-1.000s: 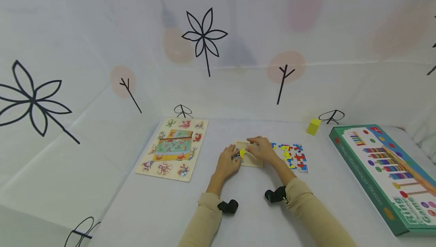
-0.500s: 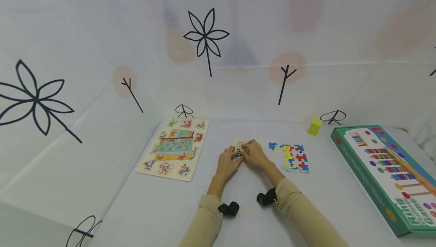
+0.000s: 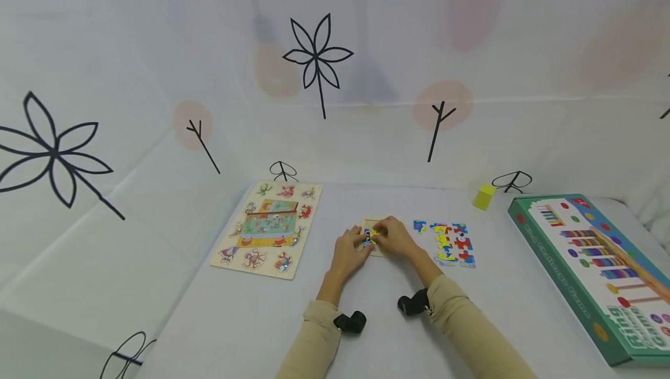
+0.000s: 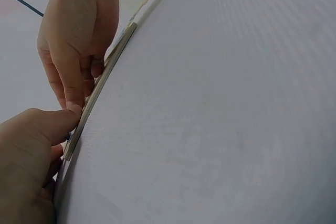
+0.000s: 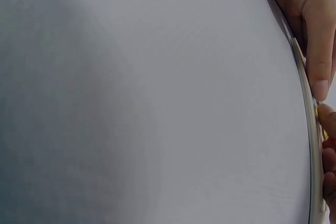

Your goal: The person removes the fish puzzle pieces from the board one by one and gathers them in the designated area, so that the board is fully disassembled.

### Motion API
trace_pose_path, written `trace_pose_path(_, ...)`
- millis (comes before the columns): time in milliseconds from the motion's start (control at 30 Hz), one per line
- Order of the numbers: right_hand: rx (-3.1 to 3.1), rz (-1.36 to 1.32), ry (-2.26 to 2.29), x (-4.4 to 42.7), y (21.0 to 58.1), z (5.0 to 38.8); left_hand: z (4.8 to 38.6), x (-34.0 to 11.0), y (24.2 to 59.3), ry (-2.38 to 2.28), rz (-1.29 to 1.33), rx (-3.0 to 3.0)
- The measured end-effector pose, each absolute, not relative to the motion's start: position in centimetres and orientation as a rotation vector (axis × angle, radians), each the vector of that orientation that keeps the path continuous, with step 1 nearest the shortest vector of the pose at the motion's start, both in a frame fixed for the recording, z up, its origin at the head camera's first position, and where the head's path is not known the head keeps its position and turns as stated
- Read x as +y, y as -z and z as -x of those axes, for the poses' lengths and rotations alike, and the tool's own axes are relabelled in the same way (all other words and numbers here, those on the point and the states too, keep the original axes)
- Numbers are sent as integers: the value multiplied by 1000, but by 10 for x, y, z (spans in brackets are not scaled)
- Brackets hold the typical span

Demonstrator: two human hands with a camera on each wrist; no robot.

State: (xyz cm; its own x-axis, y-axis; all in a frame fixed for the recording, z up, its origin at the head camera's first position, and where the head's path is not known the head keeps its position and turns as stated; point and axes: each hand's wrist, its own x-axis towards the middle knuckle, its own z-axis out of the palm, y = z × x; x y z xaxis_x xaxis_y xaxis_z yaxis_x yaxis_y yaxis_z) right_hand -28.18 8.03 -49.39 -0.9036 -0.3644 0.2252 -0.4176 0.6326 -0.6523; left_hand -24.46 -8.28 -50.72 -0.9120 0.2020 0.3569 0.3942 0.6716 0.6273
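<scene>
In the head view, a small wooden puzzle tray (image 3: 370, 222) lies mid-table with a few blue and yellow jigsaw pieces at its left side. My left hand (image 3: 349, 251) holds the tray's left edge, thumb over the near corner. My right hand (image 3: 395, 238) pinches a yellow puzzle piece (image 3: 374, 239) down at the tray, beside the left thumb. The left wrist view shows both thumbs meeting above the tray's thin edge (image 4: 102, 80). Fingers hide much of the piece. To the right, a loose blue piece (image 3: 420, 226) lies apart from grouped jigsaw pieces (image 3: 444, 240).
A wooden sea-animal board (image 3: 268, 223) lies at the left. The large green game box (image 3: 597, 268) takes up the right side of the table. A yellow block (image 3: 484, 197) stands near the back, by the printed cloth backdrop (image 3: 366, 135).
My right hand has moved left across the tray and now pinches the yellow piece, uncovering the loose blue piece. My left hand has stayed at the tray's left edge.
</scene>
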Motion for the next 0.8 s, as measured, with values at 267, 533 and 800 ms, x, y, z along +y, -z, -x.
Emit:
trace_pose_path(267,-2748,-641,-1187,80,494,279,246,-82,512,1165,440,-2558)
trace_pose_path(533,-2709,-606,-1214,77,493,275,245,-82,512,1184,431,-2533)
trace_pose_path(800,-2729,-680,-1187,80,492,276,245,-82,511,1136,482,-2494)
